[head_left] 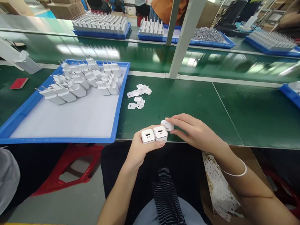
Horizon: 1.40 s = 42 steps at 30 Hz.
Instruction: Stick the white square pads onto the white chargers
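Note:
Two white USB charger plugs [154, 134] lie side by side in my left hand [138, 147], their port faces turned up toward me. My left fingers are closed around them, the thumb across the near side. A third white charger [167, 125] is pinched between the thumb and fingers of my right hand [197, 129], just beyond the pair at the table's front edge. Ahead on the green table lie several small white face plates [140, 92]. To the left, a blue-rimmed tray [116, 122] bears many white plugs [77, 89] with metal pins.
A white upright post [186, 37] rises from the table's back rail. Behind it, a conveyor carries blue trays [100, 35] of pinned plugs and a tray of metal parts [207, 34]. A red card [19, 83] lies far left. A red stool [77, 165] stands below.

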Available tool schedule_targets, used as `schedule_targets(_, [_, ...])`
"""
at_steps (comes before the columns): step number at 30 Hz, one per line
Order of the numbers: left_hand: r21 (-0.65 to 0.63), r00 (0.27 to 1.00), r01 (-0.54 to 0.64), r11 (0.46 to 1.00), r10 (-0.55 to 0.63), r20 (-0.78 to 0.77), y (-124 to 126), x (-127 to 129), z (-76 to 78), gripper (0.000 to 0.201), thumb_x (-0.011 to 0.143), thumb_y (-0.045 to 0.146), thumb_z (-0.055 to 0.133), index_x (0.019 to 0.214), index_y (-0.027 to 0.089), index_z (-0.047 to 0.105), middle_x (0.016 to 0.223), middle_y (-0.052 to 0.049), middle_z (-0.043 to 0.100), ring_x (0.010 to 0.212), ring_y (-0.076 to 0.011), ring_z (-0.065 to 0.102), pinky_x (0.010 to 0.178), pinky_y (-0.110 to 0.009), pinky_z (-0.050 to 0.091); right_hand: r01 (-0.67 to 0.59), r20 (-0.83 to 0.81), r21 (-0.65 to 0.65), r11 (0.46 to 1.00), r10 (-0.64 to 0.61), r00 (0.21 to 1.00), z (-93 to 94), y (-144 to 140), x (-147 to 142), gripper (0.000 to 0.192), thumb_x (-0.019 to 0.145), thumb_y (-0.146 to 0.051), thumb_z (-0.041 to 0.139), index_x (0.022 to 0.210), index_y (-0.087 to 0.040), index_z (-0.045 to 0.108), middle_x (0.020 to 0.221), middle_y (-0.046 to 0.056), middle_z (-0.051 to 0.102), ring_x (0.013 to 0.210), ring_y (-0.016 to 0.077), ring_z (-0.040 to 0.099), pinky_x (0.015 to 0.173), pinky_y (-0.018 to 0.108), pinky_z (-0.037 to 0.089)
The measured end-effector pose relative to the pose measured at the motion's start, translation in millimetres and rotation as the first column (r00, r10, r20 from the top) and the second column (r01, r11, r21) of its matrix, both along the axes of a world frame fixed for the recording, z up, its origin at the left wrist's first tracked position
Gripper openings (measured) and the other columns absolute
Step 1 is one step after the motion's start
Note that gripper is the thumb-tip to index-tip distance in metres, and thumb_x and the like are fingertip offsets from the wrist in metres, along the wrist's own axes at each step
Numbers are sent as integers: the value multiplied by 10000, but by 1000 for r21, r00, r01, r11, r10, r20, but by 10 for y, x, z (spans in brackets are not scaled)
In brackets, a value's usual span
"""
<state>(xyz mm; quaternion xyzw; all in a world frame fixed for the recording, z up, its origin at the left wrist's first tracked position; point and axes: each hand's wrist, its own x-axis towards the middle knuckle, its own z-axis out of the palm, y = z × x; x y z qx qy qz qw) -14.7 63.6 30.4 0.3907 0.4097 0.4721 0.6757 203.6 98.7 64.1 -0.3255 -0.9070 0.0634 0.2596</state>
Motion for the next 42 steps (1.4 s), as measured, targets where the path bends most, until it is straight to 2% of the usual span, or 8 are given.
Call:
schedule_targets(5, [-5,998,-60,998,60,-30,-34,46,-21,472,620,230,929,1068,189,787,1049,-87,791,945,-230,725,830,-301,574,127,-119,-82,989,-136,983,-82,-36,-2,318,1001,-181,563,1310,-227,624,1088,92,751,961,226,718,841,388,616])
schedule_targets(10, [109,986,-118,987,130,-106,-60,93,-19,450,668,233,898,1100,202,777,1118,-98,774,1016,-250,720,911,-339,571,221,-188,-237,946,-268,945,-96,-32,-1,252,918,-203,679,1170,-207,681,1102,83,756,903,218,729,809,384,629])
schedule_targets(14, [352,923,-218,910,309,-229,-89,161,-9,380,719,202,853,1092,224,780,1168,-93,752,1125,-270,693,1044,-402,537,289,-370,-421,860,-453,811,-36,-134,-33,239,869,-243,744,1103,-200,729,951,59,778,748,186,718,727,360,643])
schedule_targets(16, [461,884,-218,860,375,-280,-101,206,-11,371,745,183,831,1109,236,775,1185,-82,739,1146,-256,682,1049,-390,539,230,-432,-533,814,-496,753,19,-226,-83,210,844,-257,776,1045,-202,744,928,49,776,743,173,712,709,330,644])
schedule_targets(18, [532,855,-209,820,417,-308,-108,247,-26,384,763,168,818,1135,246,765,1206,-72,724,1131,-231,685,1030,-362,550,169,-454,-594,786,-502,736,69,-319,-150,179,824,-262,800,982,-204,738,915,40,768,728,158,701,687,304,640])
schedule_targets(23, [605,816,-209,768,479,-325,-122,292,-80,404,788,215,815,1183,250,742,1238,-73,701,1114,-225,690,989,-348,571,207,-417,-578,789,-504,756,97,-442,-306,157,809,-271,815,898,-209,702,816,19,727,683,149,666,647,292,626])
schedule_targets(27, [646,777,-192,739,516,-360,-126,282,-97,416,795,238,813,1203,246,733,1241,-78,699,1101,-232,693,973,-356,581,216,-377,-587,780,-500,779,74,-442,-344,164,809,-305,818,881,-213,704,818,22,740,686,160,679,648,300,631])
schedule_targets(42, [709,756,-144,690,540,-371,-127,237,-99,420,801,196,802,1212,235,722,1251,-72,696,1087,-213,693,969,-328,581,206,-348,-546,812,-444,826,91,-400,-331,156,832,-271,805,943,-216,709,858,20,738,717,166,663,680,319,600])
